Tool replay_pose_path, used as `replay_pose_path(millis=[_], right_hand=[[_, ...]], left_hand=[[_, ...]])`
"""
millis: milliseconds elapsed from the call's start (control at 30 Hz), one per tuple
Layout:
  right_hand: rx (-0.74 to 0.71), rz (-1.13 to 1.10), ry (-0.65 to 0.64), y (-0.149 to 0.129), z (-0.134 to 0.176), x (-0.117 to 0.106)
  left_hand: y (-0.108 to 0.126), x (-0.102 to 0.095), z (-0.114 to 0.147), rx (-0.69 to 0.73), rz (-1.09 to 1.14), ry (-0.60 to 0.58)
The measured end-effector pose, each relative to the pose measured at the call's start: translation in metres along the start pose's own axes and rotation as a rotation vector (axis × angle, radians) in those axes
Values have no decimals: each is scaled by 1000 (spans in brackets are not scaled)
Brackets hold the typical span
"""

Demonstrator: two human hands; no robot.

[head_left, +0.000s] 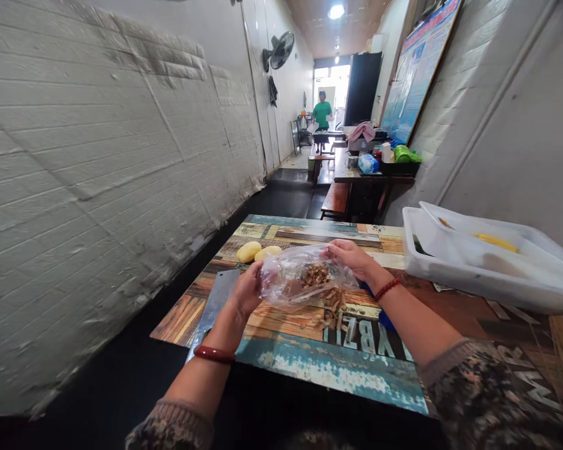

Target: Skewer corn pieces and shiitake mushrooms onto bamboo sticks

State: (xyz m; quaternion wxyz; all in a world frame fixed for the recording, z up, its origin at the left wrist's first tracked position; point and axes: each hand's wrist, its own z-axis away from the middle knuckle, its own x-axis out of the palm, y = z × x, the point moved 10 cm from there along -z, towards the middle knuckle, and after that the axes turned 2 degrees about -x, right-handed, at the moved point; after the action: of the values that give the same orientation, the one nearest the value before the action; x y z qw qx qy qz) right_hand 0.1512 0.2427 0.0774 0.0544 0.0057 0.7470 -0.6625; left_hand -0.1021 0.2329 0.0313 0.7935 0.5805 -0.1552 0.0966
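A clear plastic bag is stretched between my two hands above the table. My left hand grips its left side, and my right hand pinches its upper right edge. Brown peelings lie in a heap under and in front of the bag; whether some are inside it I cannot tell. Two peeled potatoes rest just behind the bag on the left. Beside my left hand lies a cleaver with a broad metal blade. Something blue, partly hidden, sits beneath my right wrist.
White plastic trays, stacked askew with something yellow in the upper one, stand at the table's right. The wood-patterned table ends near my body. Farther back are another cluttered table, a bench and a person in green.
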Motion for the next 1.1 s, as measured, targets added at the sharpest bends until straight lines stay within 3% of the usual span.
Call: replay_pose_path(millis=[167, 333, 433, 533, 600, 633, 700, 767, 833, 933, 1100], right_hand=[[106, -266, 42, 10, -12, 7], [178, -418, 82, 19, -20, 10], [217, -468, 104, 26, -19, 8], [243, -490, 131, 31, -17, 6], [254, -497, 147, 34, -16, 4], [259, -500, 152, 36, -16, 3], [268, -506, 156, 38, -16, 5], [272, -511, 150, 39, -16, 8], [271, -514, 138, 39, -16, 12], [268, -504, 110, 37, -13, 13], [264, -444, 52, 32, -5, 3]], left_hand=[[-15, -2, 0, -43, -51, -48], [-8, -19, 3, 55, -149, 20], [19, -33, 8, 196, -151, 139], [66, -49, 33, 489, -106, 399], [88, -42, 55, 640, -117, 479], [94, -31, 63, 674, -156, 446], [92, 7, 67, 646, -294, 236], [72, 47, 67, 579, -494, -29], [53, 65, 65, 582, -686, -127], [37, 48, 46, 576, -792, -20], [17, 9, 10, 301, -412, 32]])
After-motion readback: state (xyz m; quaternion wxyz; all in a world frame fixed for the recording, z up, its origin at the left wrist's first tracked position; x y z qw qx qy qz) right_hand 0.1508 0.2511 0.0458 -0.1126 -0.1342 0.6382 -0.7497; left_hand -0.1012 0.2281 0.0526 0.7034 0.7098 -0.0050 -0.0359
